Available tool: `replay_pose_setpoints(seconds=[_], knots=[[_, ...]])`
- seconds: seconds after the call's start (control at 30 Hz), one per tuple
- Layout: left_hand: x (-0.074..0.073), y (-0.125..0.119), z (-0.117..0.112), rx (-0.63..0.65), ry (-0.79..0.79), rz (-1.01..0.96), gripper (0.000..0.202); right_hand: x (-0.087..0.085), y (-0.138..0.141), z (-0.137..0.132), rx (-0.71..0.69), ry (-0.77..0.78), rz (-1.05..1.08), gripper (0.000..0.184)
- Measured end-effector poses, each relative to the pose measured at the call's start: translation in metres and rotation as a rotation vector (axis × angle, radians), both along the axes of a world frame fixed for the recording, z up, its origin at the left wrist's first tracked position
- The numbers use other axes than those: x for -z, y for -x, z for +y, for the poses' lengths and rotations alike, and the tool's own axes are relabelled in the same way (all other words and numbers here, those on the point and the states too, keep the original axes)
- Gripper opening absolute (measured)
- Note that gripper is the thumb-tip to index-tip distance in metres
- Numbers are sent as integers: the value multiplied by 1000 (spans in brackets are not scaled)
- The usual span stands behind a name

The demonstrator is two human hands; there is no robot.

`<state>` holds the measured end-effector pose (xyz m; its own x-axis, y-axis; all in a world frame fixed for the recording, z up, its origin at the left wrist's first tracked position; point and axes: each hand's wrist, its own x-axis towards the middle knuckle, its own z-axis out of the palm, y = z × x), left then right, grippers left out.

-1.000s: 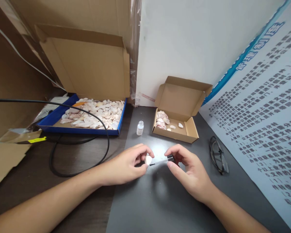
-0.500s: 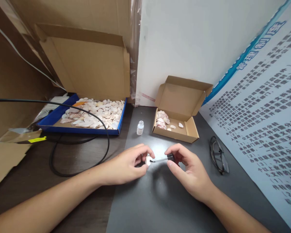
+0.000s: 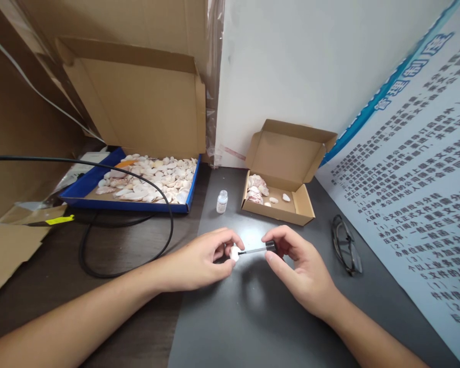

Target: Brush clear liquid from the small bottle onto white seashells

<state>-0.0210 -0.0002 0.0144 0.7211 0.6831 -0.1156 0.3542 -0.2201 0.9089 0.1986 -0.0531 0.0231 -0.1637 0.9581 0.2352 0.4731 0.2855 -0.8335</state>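
Observation:
Between the thumb and fingers of my left hand (image 3: 210, 258) is a small white seashell (image 3: 234, 253), partly covered by the fingertips. My right hand (image 3: 297, 266) pinches the black cap of a small applicator brush (image 3: 270, 246). The brush's thin stem points left, and its dark tip meets the shell's face. Beyond my hands a small clear glass bottle (image 3: 222, 202) with a printed label stands upright, its top uncapped. To its right, a small open cardboard box (image 3: 304, 204) holds several shells, some large and ridged, others small and pale.
A blue-sided box (image 3: 128, 206) full of shells stands at the left with its lid raised. A black cable (image 3: 171, 225) loops in front of it. Folded glasses (image 3: 345, 245) lie at the right, beside a printed poster (image 3: 414, 168). A yellow tag (image 3: 59, 220) is at far left.
My right hand has shifted very slightly right and up with the brush, whose tip stays at the shell. My left hand holds the shell in nearly the same place.

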Motion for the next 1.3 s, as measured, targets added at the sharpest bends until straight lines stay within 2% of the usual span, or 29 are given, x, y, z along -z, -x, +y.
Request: replay_pose_setpoints(seconds=[0.43,0.87,1.3], knots=[[4,1,1,8,29,-36,21,-1,0,1,-8,-29,1,9],[2,0,1,4,-3,10,26,-1,0,0,-2,35,-28,9],[5,1,1,0,-48,25,26,-1,-1,-1,8,19,-3,9]])
